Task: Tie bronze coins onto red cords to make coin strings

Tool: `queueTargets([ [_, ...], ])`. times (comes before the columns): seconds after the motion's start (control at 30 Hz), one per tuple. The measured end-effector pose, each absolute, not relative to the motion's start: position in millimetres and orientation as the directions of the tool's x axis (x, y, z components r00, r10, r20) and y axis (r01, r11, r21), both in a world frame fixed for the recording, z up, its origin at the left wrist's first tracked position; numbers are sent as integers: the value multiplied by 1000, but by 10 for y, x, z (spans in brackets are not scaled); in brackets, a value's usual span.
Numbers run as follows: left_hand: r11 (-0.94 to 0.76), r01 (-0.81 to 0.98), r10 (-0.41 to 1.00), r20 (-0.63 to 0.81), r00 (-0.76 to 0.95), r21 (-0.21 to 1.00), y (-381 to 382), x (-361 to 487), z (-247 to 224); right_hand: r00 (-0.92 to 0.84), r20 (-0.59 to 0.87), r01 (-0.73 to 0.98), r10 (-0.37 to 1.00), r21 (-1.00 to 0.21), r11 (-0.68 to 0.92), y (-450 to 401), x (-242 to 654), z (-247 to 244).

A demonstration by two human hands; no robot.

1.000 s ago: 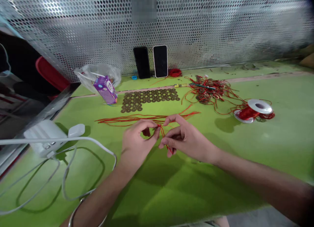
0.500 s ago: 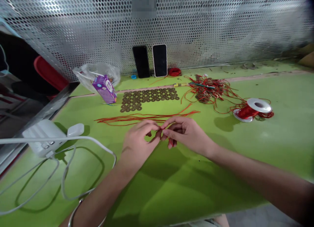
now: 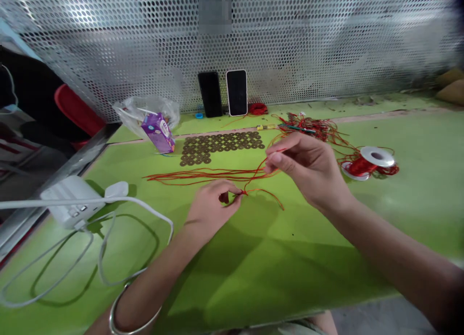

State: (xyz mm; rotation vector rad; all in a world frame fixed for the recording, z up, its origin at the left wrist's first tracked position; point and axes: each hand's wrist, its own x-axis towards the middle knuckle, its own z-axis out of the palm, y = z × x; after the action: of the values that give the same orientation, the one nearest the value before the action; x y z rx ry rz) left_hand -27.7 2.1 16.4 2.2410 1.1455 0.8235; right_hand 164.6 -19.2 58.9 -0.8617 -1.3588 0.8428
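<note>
Between my hands runs a thin red cord (image 3: 256, 173). My left hand (image 3: 213, 204) pinches it at a small knot or loop between thumb and forefinger, low over the green table. Whether a coin is also in that pinch is hidden by the fingers. My right hand (image 3: 311, 173) is raised to the right and grips one length of the cord between thumb and fingertips. A loose end curls down to the right of the knot. Behind the hands lie several cut red cords (image 3: 203, 173) side by side. Beyond them, round brown coins with holes (image 3: 221, 142) are laid out in rows.
At the right stands a spool of red cord (image 3: 366, 163), near a pile of corded coins (image 3: 319, 127). Two phones (image 3: 237, 93) lean on the perforated metal panel. A purple carton (image 3: 159, 133) is at back left, and a white charger with cables (image 3: 72, 202) lies at left.
My right hand has moved up and to the right, away from my left, drawing out a length of red cord. My left hand keeps its pinch in nearly the same place.
</note>
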Motion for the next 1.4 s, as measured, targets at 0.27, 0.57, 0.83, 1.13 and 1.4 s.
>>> queueTargets([
  [0.27,-440,536,844,128,520,721,8,-253,168,9,519,-36,854,-854,519,-80,1575,746],
  [0.57,-162,221,909,58,412,962,36,-249,173,-75,450,-5,890,-893,451,203,1497,707],
  [0.83,46,-87,982,-30,184,995,110,-277,196,-400,53,464,915,-849,252,-138,1465,261],
  [1.13,45,-160,995,-30,99,986,107,-263,182,-431,151,643,890,-641,420,-235,1463,438],
  [1.4,59,-162,992,-39,122,985,113,-303,205,-569,187,657,801,-482,579,-233,1581,525],
])
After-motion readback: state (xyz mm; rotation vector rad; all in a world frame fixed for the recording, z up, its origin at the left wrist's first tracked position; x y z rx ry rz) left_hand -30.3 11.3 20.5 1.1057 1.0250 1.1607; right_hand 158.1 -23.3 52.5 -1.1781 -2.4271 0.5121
